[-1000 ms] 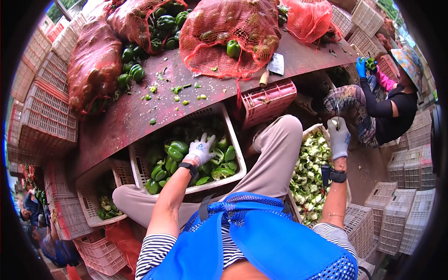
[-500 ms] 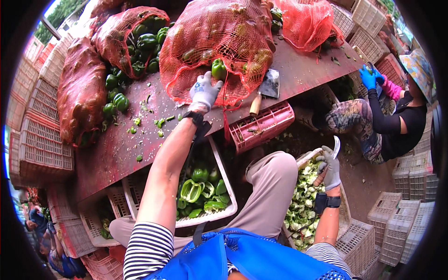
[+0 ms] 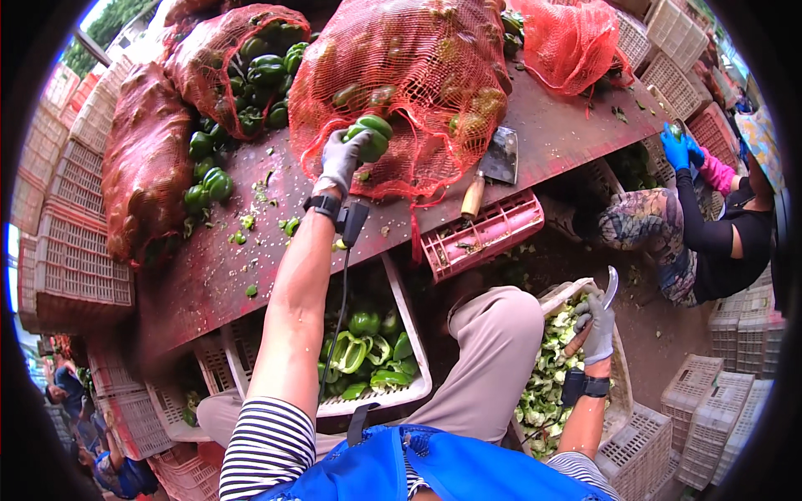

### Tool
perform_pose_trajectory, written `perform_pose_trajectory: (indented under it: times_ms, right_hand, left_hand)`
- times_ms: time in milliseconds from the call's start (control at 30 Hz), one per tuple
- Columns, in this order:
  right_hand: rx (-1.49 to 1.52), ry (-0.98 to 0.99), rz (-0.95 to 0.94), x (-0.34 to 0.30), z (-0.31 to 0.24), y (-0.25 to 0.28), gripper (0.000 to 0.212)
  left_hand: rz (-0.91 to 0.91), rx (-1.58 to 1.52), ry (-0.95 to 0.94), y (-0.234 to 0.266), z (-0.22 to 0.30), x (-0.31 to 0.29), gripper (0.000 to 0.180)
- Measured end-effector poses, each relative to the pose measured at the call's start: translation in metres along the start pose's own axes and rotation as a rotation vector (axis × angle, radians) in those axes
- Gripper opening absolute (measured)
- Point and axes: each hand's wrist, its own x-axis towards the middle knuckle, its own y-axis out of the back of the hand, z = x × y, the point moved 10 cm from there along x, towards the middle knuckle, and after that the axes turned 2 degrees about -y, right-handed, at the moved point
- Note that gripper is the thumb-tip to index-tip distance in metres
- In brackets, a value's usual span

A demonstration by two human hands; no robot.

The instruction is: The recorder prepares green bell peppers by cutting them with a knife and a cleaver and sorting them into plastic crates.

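In my gloved left hand (image 3: 341, 159) is a whole green bell pepper (image 3: 370, 138), lifted at the mouth of a big red mesh sack (image 3: 401, 63) full of peppers on the table. My gloved right hand (image 3: 596, 327) is closed round the brown handle of a knife (image 3: 611, 288) with a curved blade. It hangs over a crate of pale green pepper trimmings (image 3: 547, 359). Between my legs and the table stands a white crate (image 3: 424, 367) holding cut, hollowed green pepper pieces (image 3: 355, 354). A broad metal blade (image 3: 501, 154) with a wooden handle lies at the table edge.
The reddish table (image 3: 200, 284) carries scraps, loose peppers (image 3: 219, 184) and more mesh sacks (image 3: 146, 159). A pink crate (image 3: 484, 235) sits by the table's near edge. At right a person in blue gloves (image 3: 681, 154) sits handling a pepper. Stacked crates (image 3: 83, 259) line both sides.
My left hand has taken hold of a green pepper at the sack's mouth and drawn it slightly left. My right hand still grips the knife, its blade now turned more upright.
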Motion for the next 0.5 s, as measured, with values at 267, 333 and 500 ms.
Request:
perform_pose_trajectory:
  times_ms: [267, 333, 500]
  right_hand:
    - [0.157, 0.377, -0.429, -0.042, -0.204, -0.145, 0.047]
    - [0.303, 0.482, -0.622, -0.069, -0.259, -0.199, 0.054]
    - [0.243, 0.125, -0.675, -0.153, -0.144, -0.339, 0.037]
  left_hand:
    - [-0.529, -1.326, 0.100, 0.079, 0.030, -0.194, 0.068]
    - [-0.493, -1.401, 0.088, 0.092, 0.045, -0.221, 0.070]
    - [-0.308, -1.447, 0.111, 0.143, 0.047, -0.267, 0.070]
